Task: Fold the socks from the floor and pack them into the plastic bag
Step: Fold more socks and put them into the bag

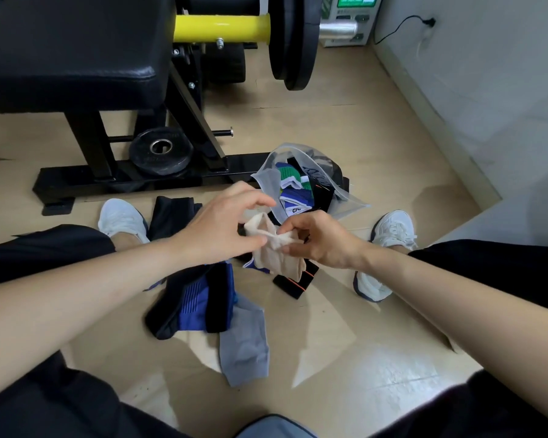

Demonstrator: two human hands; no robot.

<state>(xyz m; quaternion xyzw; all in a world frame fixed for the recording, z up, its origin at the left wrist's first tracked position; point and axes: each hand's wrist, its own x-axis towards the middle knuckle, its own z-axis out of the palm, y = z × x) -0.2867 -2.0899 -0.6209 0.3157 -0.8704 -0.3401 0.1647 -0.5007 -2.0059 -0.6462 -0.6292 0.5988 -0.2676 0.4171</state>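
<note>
Head view: beige sock (pixel 277 248) — between both hands
Left hand (pixel 222 229): fingers pinch its left edge
Right hand (pixel 317 241): pinches right edge

There's the beige sock (pixel 276 248), bunched up dead centre! The clear bag (pixel 350 202) sits just above, mouth open, crammed with blue, green and black socks. The blue-black socks (pixel 193 298) are heaped lower centre, the grey sock (pixel 244 346) flat just below.
</note>
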